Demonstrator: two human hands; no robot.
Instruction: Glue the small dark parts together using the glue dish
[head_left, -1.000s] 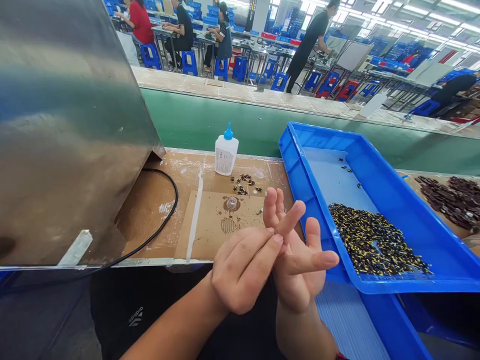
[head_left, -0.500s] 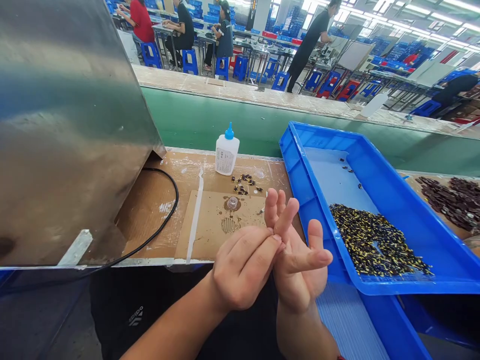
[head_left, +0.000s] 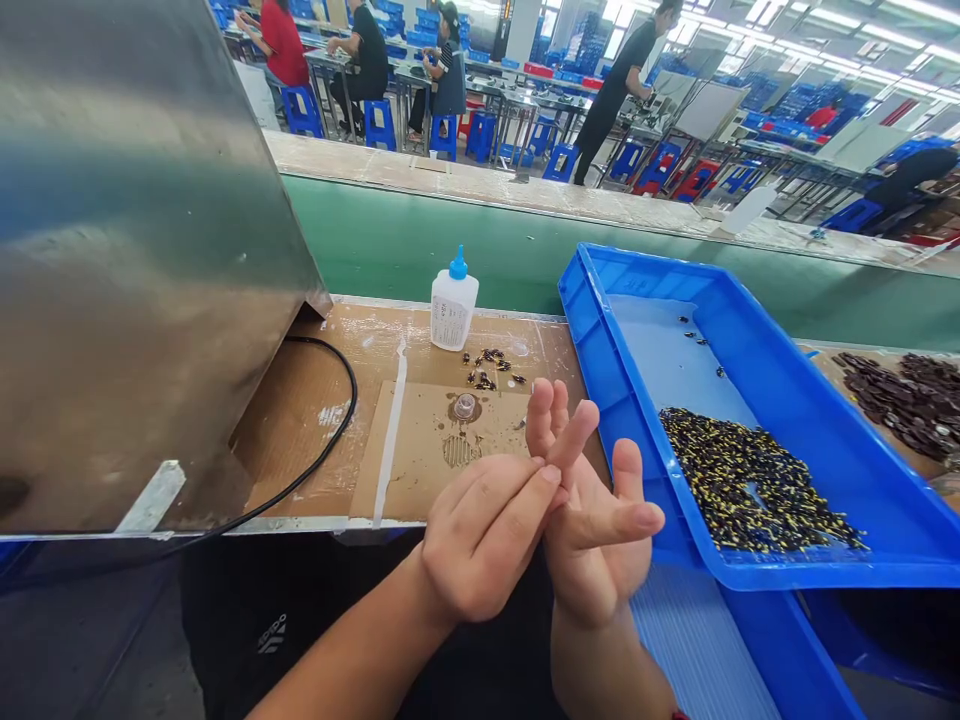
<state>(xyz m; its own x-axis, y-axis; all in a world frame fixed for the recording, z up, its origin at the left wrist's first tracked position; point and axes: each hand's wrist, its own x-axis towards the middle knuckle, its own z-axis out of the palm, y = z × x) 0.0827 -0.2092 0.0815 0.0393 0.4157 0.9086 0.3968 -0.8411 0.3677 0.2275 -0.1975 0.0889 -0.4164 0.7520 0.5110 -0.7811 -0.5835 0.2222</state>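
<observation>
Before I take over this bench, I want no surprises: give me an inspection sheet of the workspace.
Surface: stained cardboard with a white tape strip.
Job's things: small black-and-yellow parts in a blue tray; upright bottle.
Clutter: loose parts scattered near the bottle.
Hands: left hand touches right hand; anything between them is hidden.
Cables: black cable curves over the cardboard.
Surroundings: people beyond the green strip, some seated.
</observation>
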